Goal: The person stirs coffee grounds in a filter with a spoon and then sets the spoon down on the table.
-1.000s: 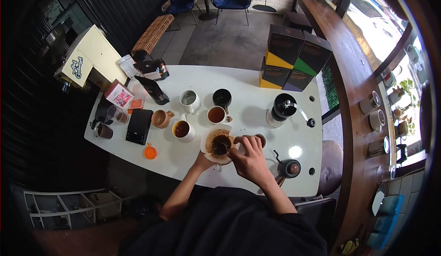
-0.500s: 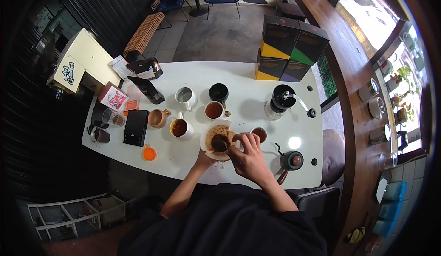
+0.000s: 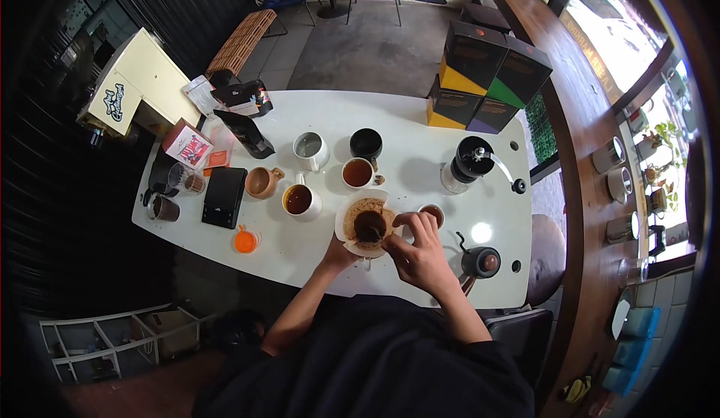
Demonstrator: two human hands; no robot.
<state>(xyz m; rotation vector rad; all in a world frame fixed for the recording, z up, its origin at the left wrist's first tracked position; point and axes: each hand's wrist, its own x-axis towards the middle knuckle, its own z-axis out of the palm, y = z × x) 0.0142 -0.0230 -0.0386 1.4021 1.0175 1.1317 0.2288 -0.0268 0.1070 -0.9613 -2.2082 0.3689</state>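
Note:
A coffee dripper lined with a white paper filter (image 3: pixel 346 213) is in front of me, with wet brown grounds (image 3: pixel 370 227) clinging round its inside. My left hand (image 3: pixel 341 253) grips the dripper's left side. Pinched in my right hand (image 3: pixel 420 251) is what looks like a small spoon (image 3: pixel 379 231), its lower end down among the grounds. The fingers hide most of its handle. Close by stand a white mug of brown liquid (image 3: pixel 298 199), a cup of reddish tea-coloured liquid (image 3: pixel 358 172) and a small cup (image 3: pixel 433 213) partly behind my right hand.
A kettle (image 3: pixel 480 262) and a hand grinder (image 3: pixel 469 163) stand to the right. Leftward are a tan cup (image 3: pixel 260 183), a black scale (image 3: pixel 224 196) and an orange scoop (image 3: pixel 244 241). Farther back sit a white mug (image 3: pixel 310 151), a black cup (image 3: pixel 366 145) and stacked boxes (image 3: pixel 480 80).
The view has shifted slightly. My right hand has moved the spoon within the grounds, and the dark hollow in the filter looks wider. My left hand keeps its hold on the dripper.

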